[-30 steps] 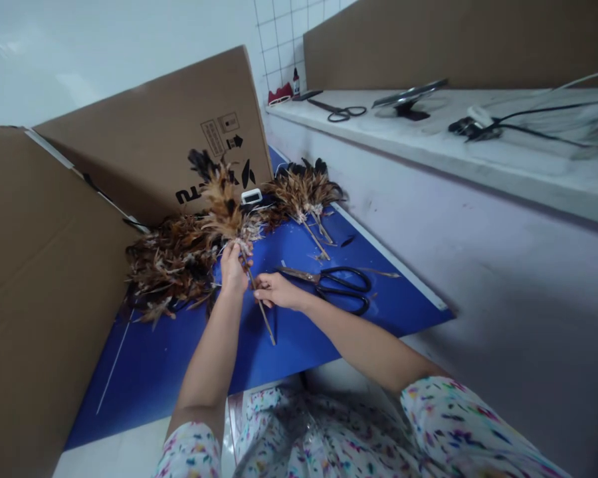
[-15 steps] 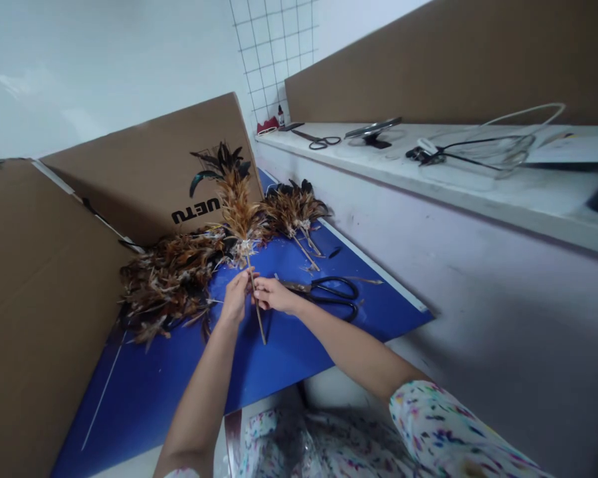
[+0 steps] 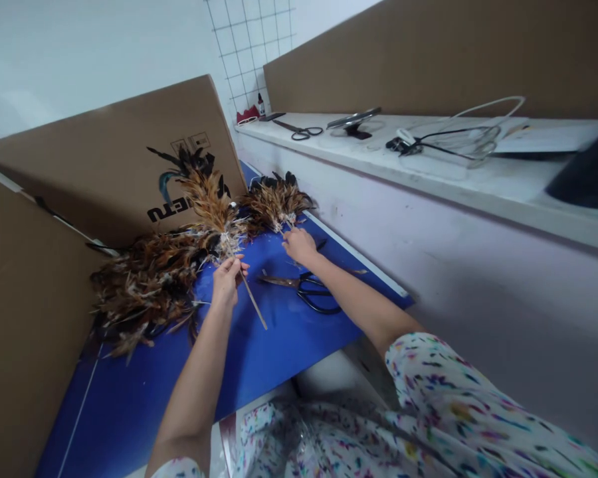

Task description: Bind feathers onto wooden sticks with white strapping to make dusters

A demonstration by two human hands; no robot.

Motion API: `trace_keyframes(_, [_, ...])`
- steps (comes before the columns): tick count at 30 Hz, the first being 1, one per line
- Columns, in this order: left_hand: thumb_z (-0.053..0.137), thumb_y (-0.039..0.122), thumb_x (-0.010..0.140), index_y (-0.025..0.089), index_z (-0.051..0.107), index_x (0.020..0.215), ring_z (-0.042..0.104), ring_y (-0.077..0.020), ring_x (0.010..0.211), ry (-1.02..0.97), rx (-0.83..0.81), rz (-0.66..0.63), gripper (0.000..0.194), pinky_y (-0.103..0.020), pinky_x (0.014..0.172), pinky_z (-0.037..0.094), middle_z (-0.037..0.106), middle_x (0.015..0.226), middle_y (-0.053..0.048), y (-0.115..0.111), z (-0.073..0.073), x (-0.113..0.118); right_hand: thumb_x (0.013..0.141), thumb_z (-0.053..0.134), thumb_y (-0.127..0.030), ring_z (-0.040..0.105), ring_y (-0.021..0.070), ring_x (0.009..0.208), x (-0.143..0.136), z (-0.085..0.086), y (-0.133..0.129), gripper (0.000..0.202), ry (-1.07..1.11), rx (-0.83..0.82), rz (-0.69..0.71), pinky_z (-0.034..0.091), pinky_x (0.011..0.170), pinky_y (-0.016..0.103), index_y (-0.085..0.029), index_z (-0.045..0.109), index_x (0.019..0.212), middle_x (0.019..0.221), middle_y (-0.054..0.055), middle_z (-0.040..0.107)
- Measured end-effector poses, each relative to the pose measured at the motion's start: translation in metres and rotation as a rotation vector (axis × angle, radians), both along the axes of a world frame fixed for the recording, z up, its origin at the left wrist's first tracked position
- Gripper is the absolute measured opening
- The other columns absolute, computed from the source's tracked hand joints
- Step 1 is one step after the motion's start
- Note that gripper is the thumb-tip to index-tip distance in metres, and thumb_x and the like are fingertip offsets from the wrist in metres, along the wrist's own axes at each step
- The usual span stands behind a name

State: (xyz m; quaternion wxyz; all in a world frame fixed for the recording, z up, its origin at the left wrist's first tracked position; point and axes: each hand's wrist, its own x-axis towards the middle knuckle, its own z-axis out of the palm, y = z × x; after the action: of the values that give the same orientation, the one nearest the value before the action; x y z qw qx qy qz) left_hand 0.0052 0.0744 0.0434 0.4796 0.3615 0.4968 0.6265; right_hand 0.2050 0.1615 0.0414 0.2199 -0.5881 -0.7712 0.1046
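Note:
My left hand [image 3: 228, 280] is closed round the thin stick of a feather bundle [image 3: 206, 198], brown with dark tips, which leans up and to the left. The stick's bare end points down over the blue table [image 3: 259, 362]. My right hand [image 3: 299, 245] is at the sticks of the feather bundles [image 3: 276, 199] at the back of the table, its fingers closed at the base of them; exactly what they pinch is too small to tell. Black-handled scissors [image 3: 303, 285] lie beneath my right forearm. A large feather pile [image 3: 149, 279] lies at the left.
Cardboard [image 3: 114, 159] stands behind and left of the table. Along the right runs a white ledge [image 3: 369, 156] with another pair of scissors [image 3: 299, 131], a device on a stand [image 3: 353, 121] and tangled cables [image 3: 448, 143].
My right hand has left the held stick and reached forward and right to the back feather bundles. My left hand still holds its stick, now tilted more. The view has shifted slightly.

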Motion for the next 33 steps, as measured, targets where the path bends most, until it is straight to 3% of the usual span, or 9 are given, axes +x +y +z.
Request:
trace_keyframes(6, [0.081, 0.037, 0.060, 0.013, 0.068, 0.089, 0.053, -0.0066, 0.050, -0.024, -0.022, -0.010, 0.040, -0.019, 0.050, 0.040, 0.064, 0.063, -0.001, 0.011, -0.001, 0.015, 0.087, 0.054, -0.024, 0.062, 0.0269, 0.108, -0.008, -0.009, 0.039, 0.027, -0.113, -0.096, -0.067, 0.046, 0.092, 0.037, -0.012, 0.070, 0.105, 0.110, 0.021, 0.067])
trace_keyframes(12, [0.082, 0.038, 0.057, 0.013, 0.068, 0.090, 0.052, -0.0067, 0.049, -0.011, -0.044, 0.003, 0.043, -0.019, 0.049, 0.038, 0.064, 0.062, -0.001, 0.015, -0.008, 0.012, 0.086, 0.050, -0.016, 0.064, 0.0271, 0.106, -0.021, -0.008, 0.049, 0.030, -0.089, -0.139, -0.096, 0.047, 0.089, 0.036, -0.009, 0.066, 0.110, 0.108, 0.024, 0.067])
trace_keyframes(19, [0.080, 0.040, 0.060, 0.013, 0.068, 0.090, 0.051, -0.0067, 0.048, 0.021, -0.039, 0.094, 0.042, -0.018, 0.047, 0.034, 0.063, 0.061, -0.001, 0.021, -0.014, 0.003, 0.089, 0.044, -0.025, 0.067, 0.0281, 0.097, -0.015, -0.006, 0.026, 0.030, 0.023, -0.102, -0.137, 0.047, 0.079, 0.034, -0.014, 0.063, 0.109, 0.103, 0.018, 0.069])
trace_keyframes(26, [0.077, 0.040, 0.064, 0.013, 0.068, 0.092, 0.052, -0.0077, 0.048, 0.057, 0.010, 0.133, 0.040, -0.019, 0.045, 0.035, 0.059, 0.057, 0.001, 0.024, -0.017, 0.004, 0.091, 0.038, -0.027, 0.066, 0.0186, 0.083, -0.013, 0.003, -0.006, 0.029, 0.167, 0.001, -0.095, 0.044, 0.073, 0.026, -0.020, 0.062, 0.105, 0.089, 0.006, 0.071])
trace_keyframes(33, [0.072, 0.039, 0.069, 0.014, 0.065, 0.097, 0.055, -0.0094, 0.047, 0.108, 0.023, 0.096, 0.039, -0.017, 0.036, 0.026, 0.059, 0.061, 0.001, 0.022, -0.018, 0.008, 0.088, 0.039, -0.029, 0.058, 0.0143, 0.065, -0.031, -0.002, -0.030, 0.025, 0.660, 0.114, 0.097, 0.042, 0.068, 0.025, -0.018, 0.057, 0.101, 0.070, 0.001, 0.064])
